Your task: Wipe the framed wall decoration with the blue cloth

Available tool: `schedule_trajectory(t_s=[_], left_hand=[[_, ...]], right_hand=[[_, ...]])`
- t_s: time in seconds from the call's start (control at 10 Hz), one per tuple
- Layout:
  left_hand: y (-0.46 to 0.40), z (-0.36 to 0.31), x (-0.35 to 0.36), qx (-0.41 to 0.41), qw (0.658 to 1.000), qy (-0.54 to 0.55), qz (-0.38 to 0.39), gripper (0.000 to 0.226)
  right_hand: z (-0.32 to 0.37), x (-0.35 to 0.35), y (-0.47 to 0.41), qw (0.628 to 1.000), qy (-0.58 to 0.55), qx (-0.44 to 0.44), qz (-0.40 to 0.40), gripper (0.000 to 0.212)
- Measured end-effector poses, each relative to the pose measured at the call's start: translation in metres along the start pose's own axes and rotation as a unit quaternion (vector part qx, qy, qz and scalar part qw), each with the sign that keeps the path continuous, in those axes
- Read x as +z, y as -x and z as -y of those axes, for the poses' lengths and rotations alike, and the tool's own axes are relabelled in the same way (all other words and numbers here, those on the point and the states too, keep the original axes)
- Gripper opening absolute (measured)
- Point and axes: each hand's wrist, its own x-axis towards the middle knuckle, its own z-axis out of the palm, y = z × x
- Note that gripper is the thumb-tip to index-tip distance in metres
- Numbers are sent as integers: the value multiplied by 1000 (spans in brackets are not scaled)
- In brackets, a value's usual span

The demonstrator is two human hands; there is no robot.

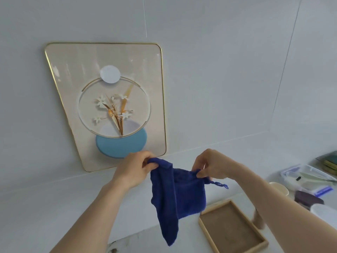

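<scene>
The framed wall decoration [113, 99] leans against the white wall at the left: a gold-edged beige panel with white flowers, a white disc and a light blue oval. In front of its lower right corner I hold the dark blue cloth [175, 196] up in the air. My left hand [135, 168] pinches its upper left corner, and my right hand [211, 167] pinches the upper right edge. The cloth hangs down between them, with a loose thread trailing to the right. Neither the cloth nor my hands touch the frame.
A shallow wooden tray [231, 227] lies on the white counter below my right forearm. To the right stand a paper cup [279, 188], a clear plastic box [310, 178] with blue clips, a dark purple object [308, 199] and stacked green items [330, 161].
</scene>
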Motion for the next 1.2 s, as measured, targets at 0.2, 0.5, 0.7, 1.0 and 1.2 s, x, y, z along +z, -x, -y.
schedule_trajectory(t_s=[0.2, 0.5, 0.7, 1.0, 1.2], left_hand=[[-19, -13, 65, -30, 997, -47, 45, 7], [-52, -69, 181, -64, 994, 4, 84, 6], [-48, -85, 258, -99, 988, 23, 118, 9], [6, -68, 347, -54, 903, -115, 411, 80], [23, -53, 345, -54, 895, -178, 405, 116]], right_hand=[[-87, -2, 2, 998, 5, 49, -29, 25], [-189, 5, -5, 989, 14, 115, -96, 24], [-244, 46, -2, 981, 0, 159, -108, 34], [-299, 139, 51, 958, 67, 230, 160, 63], [-304, 161, 77, 932, 101, 254, 239, 108]])
